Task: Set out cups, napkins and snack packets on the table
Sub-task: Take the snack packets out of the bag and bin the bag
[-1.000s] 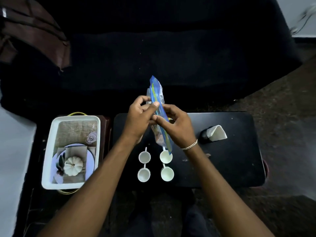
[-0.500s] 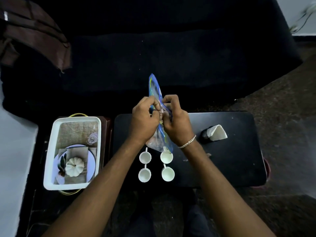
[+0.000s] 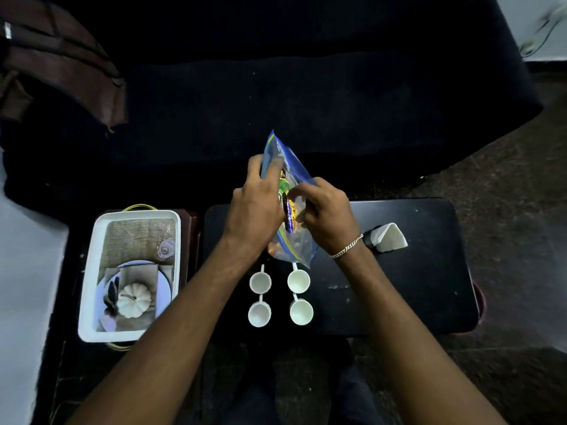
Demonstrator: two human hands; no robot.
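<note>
A clear zip bag (image 3: 294,250) with a blue rim hangs above the black table (image 3: 414,286), its mouth pulled apart. Colourful snack packets (image 3: 287,207) show inside it. My left hand (image 3: 257,204) grips the bag's left lip, fingers curled over the rim. My right hand (image 3: 325,213) holds the right lip, its fingertips reaching into the opening. Several small white cups (image 3: 260,282) stand in two rows on the table below the bag. A white napkin holder with napkins (image 3: 388,237) sits to the right of my right wrist.
A white tray (image 3: 92,286) with a plate, a small white pumpkin and a clear glass rests on a stand to the left. A dark sofa (image 3: 276,87) fills the far side, with a brown bag (image 3: 61,62) on its left.
The bag was held edge-on and closed between both hands. Now its mouth is pulled open, my left hand has risen along the rim and packets show inside.
</note>
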